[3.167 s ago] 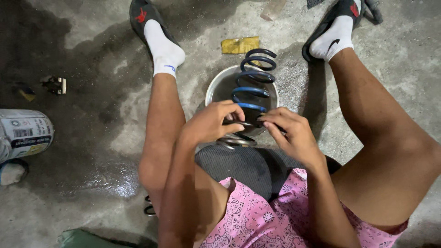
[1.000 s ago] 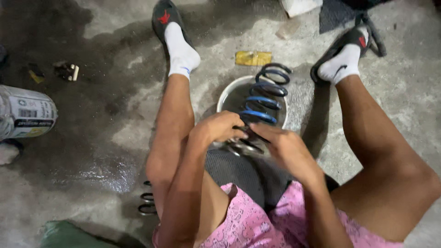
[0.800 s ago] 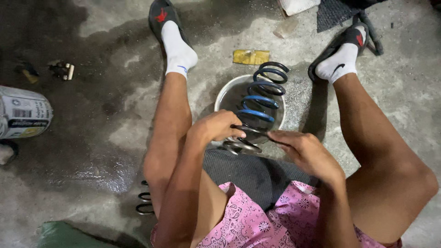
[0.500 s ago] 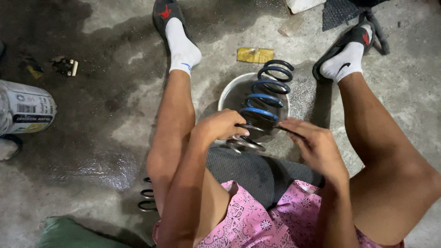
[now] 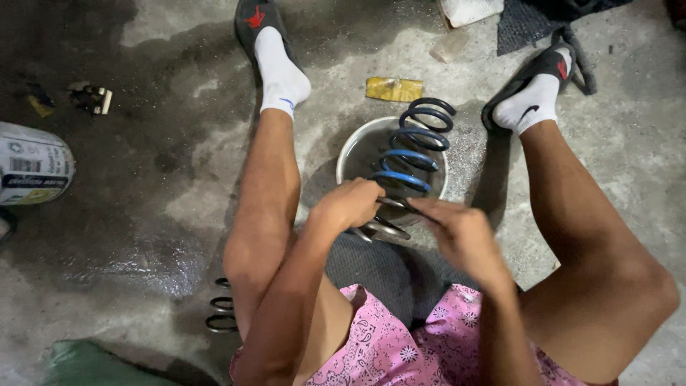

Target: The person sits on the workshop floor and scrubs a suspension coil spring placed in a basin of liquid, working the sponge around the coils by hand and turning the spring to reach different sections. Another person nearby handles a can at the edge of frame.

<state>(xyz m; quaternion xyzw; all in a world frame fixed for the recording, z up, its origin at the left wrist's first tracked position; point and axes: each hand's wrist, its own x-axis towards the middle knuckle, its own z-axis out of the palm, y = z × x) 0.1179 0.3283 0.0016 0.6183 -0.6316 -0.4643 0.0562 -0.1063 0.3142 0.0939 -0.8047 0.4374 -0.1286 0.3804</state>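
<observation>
Both hands (image 5: 350, 206) (image 5: 457, 232) curled, gripping coil spring (image 5: 411, 161)

The floor (image 5: 143, 179) is rough grey concrete, darkened by a wet, oily stain that spreads left of a flat yellow packet (image 5: 394, 88). Far left of the packet lies a white cylindrical container (image 5: 32, 164); a small metal part (image 5: 93, 99) sits above it. A dark mat (image 5: 529, 25) lies right of the packet.
</observation>
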